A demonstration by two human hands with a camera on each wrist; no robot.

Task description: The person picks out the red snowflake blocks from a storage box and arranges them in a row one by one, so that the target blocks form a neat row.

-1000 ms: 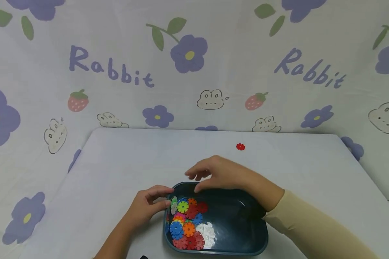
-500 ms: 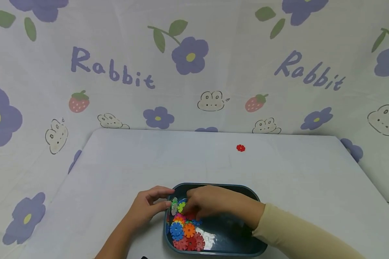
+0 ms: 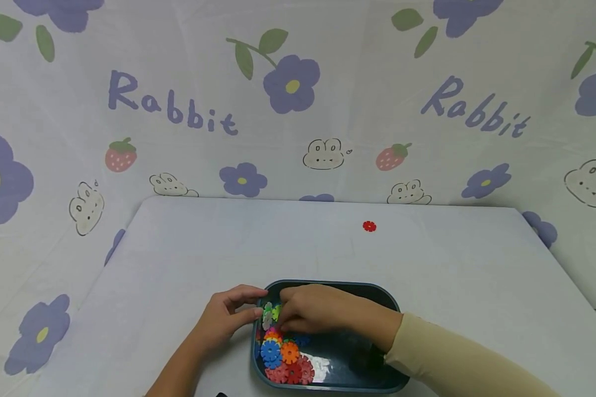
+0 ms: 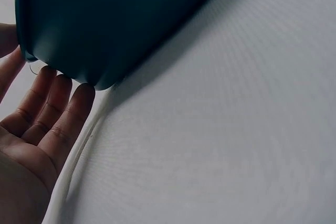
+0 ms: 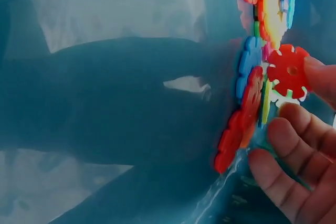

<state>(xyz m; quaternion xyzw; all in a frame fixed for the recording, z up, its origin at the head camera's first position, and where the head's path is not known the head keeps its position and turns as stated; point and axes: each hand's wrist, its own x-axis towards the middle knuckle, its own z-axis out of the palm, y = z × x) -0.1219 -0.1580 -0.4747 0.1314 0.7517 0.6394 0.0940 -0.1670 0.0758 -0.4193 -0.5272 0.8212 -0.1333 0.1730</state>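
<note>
A dark teal plastic tray [image 3: 347, 380] stands near the front of the table with several notched snowflake discs [image 3: 290, 353] heaped at its left end. My left hand [image 3: 233, 314] grips the tray's left rim. In the left wrist view, three fingertips of the left hand [image 4: 47, 124] meet the tray's outer wall [image 4: 94, 30]. Reaching into the tray, my right hand [image 3: 315, 309] is at the upper part of the heap. In the right wrist view, the right hand [image 5: 299, 156] pinches a red snowflake disc [image 5: 289, 72] at its edge, beside blue, yellow and red discs.
One red snowflake disc [image 3: 370, 226] lies alone toward the back of the white table [image 3: 218, 242]. Behind the table hangs a printed cloth [image 3: 357, 99] with flowers and rabbits. A small black object [image 3: 221, 394] shows at the bottom edge of the head view.
From above the tray's far rim, my right hand has come down into the tray and onto the discs, then shifted slightly left. The left hand stays at the rim.
</note>
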